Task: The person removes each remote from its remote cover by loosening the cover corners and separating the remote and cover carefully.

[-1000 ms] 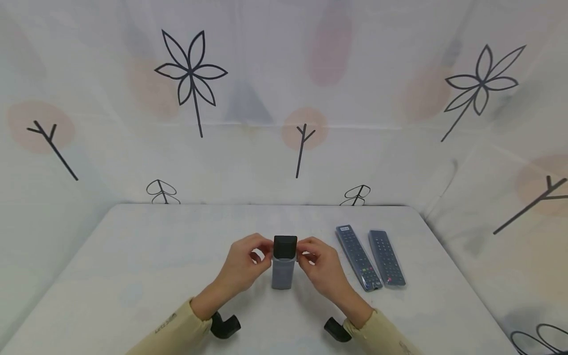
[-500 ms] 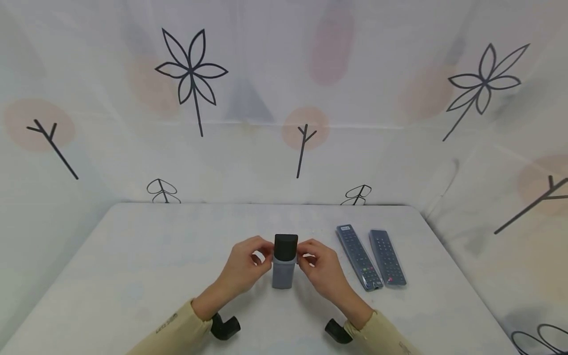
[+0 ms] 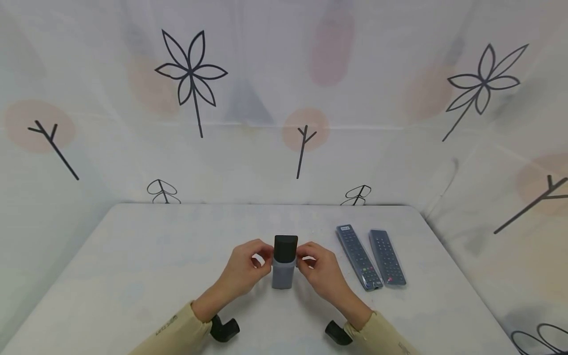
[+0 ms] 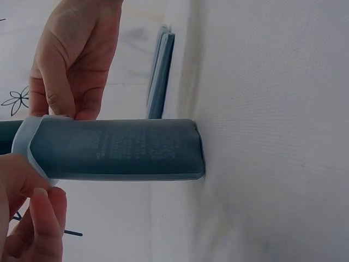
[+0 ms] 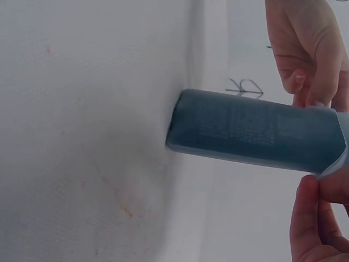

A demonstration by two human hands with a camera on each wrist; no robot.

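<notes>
A black remote control [image 3: 285,248] stands upright on the table, its lower part inside a translucent cover [image 3: 282,277]. My left hand [image 3: 245,262] pinches the cover's rim at the left side. Opposite it, my right hand [image 3: 323,266] pinches the rim at the right. In the left wrist view the pale rim [image 4: 24,141] looks folded back around the remote, and faint print shows through the cover. The remote's lower end meets the table surface in both wrist views.
Two more remotes in clear covers, a longer one [image 3: 359,257] and a shorter one [image 3: 387,257], lie side by side on the white table [image 3: 155,261] to the right. A patterned cloth [image 3: 266,162] hangs behind the table. Black elbow-shaped pieces [image 3: 225,329] sit at the wrists.
Both hands have moved slightly down with the cover's rim. A little more of the black remote shows above the rim. The two other remotes have stayed put.
</notes>
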